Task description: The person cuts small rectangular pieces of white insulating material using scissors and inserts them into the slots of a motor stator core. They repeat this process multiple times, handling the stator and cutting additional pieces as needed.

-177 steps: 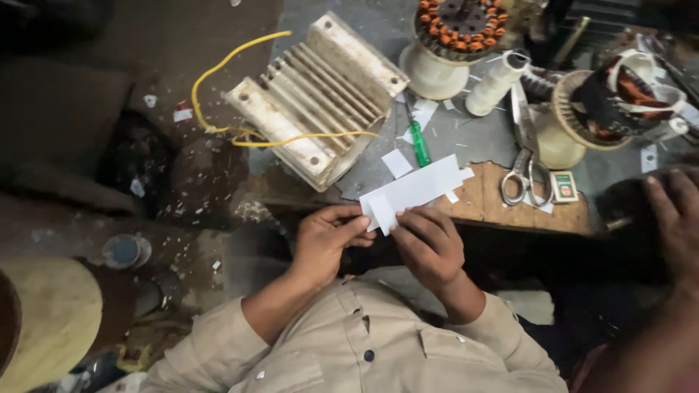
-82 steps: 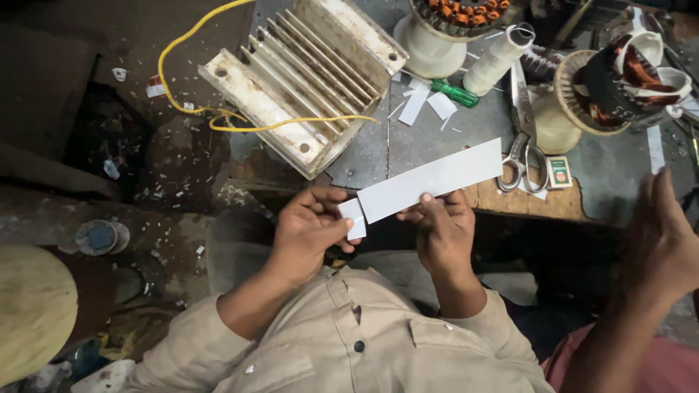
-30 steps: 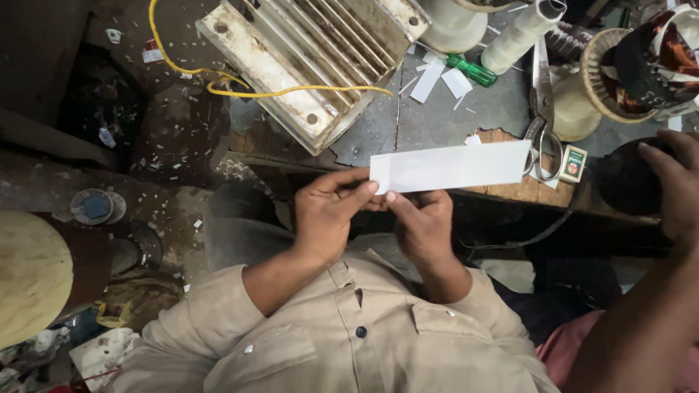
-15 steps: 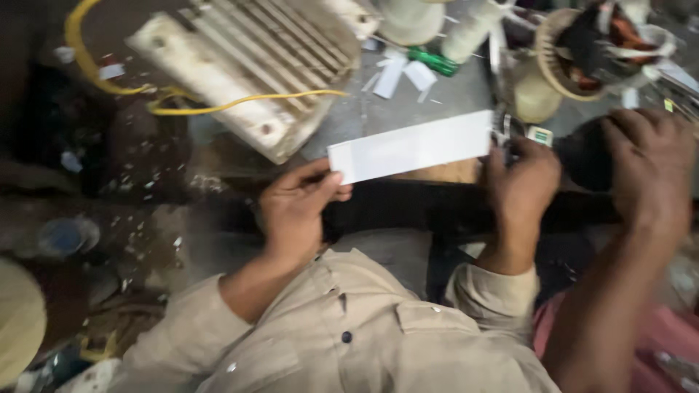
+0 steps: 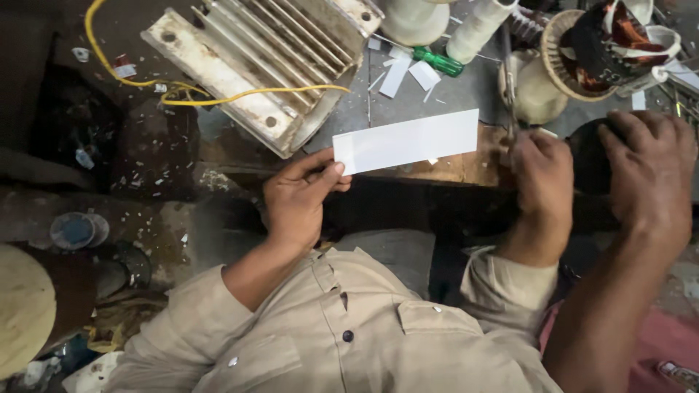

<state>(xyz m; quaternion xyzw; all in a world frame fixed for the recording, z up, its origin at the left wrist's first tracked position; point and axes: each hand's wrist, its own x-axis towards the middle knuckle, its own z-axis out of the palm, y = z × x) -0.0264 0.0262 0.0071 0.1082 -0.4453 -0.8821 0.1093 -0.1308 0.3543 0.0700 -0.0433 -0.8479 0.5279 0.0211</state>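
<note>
White paper strip (image 5: 408,140) in left hand (image 5: 298,196); right hand (image 5: 542,182) hiding scissors (image 5: 507,87)

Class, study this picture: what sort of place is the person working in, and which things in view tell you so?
Probably a motor repair or rewinding workshop. A finned metal motor housing lies on the cluttered bench, a stator with copper windings stands nearby, and the left hand holds a white paper strip.

bench (image 5: 466,98) | on it: finned housing (image 5: 262,62), green screwdriver (image 5: 439,62), paper scraps (image 5: 408,73), stator (image 5: 611,44)
</note>
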